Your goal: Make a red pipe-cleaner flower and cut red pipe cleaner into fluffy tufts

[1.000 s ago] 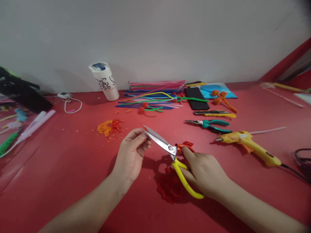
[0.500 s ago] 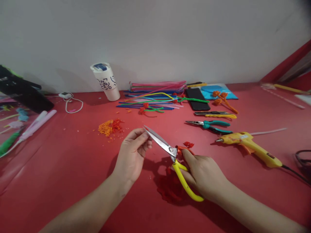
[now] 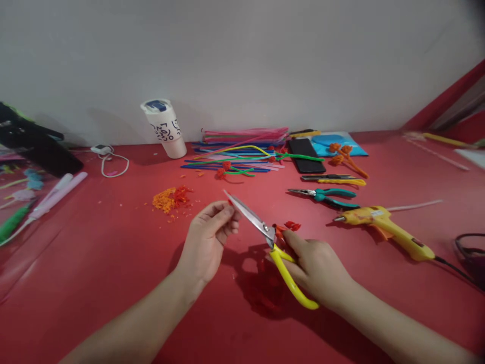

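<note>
My left hand (image 3: 204,240) pinches a small red piece (image 3: 230,202) between thumb and forefinger; most of it is hidden by the fingertips. Wrapped around a handle of the scissors (image 3: 253,219) is my right hand (image 3: 322,268). Their silver blades point up and left, right at the left fingertips, and the yellow lower handle hangs below the palm. Several small red pieces (image 3: 292,225) lie on the table just beyond the right hand. Under the scissors rests a red fluffy heap (image 3: 263,290), partly in shadow.
Orange and red clippings (image 3: 164,200) lie left of centre. Behind are pipe cleaners (image 3: 242,151), a white tumbler (image 3: 170,136) and a phone (image 3: 306,155). To the right lie pliers (image 3: 326,196), a cutter knife (image 3: 333,178) and a yellow glue gun (image 3: 390,230).
The scissors have tilted slightly, with their tips a little higher and the blades nearer the left fingertips. My left hand has barely moved. The view has shifted slightly.
</note>
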`<state>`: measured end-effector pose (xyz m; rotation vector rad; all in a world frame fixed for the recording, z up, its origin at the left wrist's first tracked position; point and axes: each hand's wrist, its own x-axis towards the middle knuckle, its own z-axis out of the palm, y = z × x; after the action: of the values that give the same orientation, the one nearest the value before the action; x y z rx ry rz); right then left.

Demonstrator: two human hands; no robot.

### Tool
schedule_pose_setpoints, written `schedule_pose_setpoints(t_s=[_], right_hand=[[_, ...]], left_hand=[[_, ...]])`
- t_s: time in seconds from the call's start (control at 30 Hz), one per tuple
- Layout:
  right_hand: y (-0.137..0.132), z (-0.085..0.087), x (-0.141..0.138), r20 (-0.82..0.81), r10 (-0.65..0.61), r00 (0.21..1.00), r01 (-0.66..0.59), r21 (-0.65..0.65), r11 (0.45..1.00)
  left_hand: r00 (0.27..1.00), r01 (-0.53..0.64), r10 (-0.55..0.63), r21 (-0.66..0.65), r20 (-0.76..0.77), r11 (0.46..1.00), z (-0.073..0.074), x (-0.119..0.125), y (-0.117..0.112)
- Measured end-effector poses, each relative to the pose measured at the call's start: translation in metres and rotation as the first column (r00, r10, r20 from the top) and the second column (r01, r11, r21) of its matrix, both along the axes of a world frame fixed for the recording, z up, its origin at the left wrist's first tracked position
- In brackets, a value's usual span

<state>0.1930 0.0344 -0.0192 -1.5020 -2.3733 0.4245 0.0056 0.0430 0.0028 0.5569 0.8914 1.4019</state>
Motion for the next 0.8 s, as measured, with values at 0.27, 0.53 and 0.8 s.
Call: schedule_pose_setpoints(t_s=[0.27, 0.53, 0.8], right_hand=[[-0.002, 0.023, -0.009, -0.622, -0.359, 0.696, -0.088, -0.570, 0.817], [-0.002, 0.016, -0.009, -0.663, -0.399, 0.634, -0.107, -0.586, 0.803], [-0.002, 0.017, -0.009, -0.644, -0.378, 0.665, -0.101, -0.579, 0.809]], left_hand=[[0.867, 0.487, -0.497, -0.145, -0.034, 0.861, -0.005, 0.015, -0.011], [0.824, 0.539, -0.562, -0.202, -0.073, 0.818, -0.006, 0.019, -0.013], [0.802, 0.519, -0.556, -0.203, -0.220, 0.830, -0.004, 0.021, -0.014]])
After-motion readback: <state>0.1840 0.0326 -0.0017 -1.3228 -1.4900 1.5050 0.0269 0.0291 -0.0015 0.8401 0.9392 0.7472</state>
